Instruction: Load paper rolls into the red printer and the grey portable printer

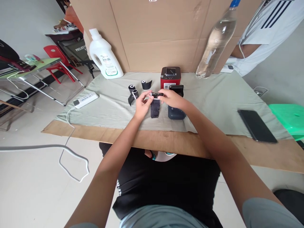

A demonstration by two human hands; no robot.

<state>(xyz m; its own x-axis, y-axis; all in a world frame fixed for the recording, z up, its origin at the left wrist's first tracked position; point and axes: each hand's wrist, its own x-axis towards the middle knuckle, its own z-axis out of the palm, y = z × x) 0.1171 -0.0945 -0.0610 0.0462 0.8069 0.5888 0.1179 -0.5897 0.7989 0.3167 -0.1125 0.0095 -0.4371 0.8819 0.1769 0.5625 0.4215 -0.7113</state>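
Between both hands is a small roll of black ribbon point(155, 108), its loose strip hanging down towards the cloth. My left hand point(143, 104) pinches the roll's left end. At its right end, the fingers of my right hand point(171, 98) are closed on it. Several similar black rolls point(132, 88) with white cores lie just beyond my left hand, some with strips partly unwound. Below my right wrist stands a dark blue device point(176, 112) like a small label printer, with a raised black lid point(180, 89). Behind it is a red and black box point(170, 77).
A white jug point(104, 55) and a tall water bottle point(216, 44) stand against the cardboard panel point(158, 34). A phone point(257, 126) lies at the right and a white power strip point(85, 99) at the left, its cord hanging over the edge. A person in white point(273, 34) is behind the panel.
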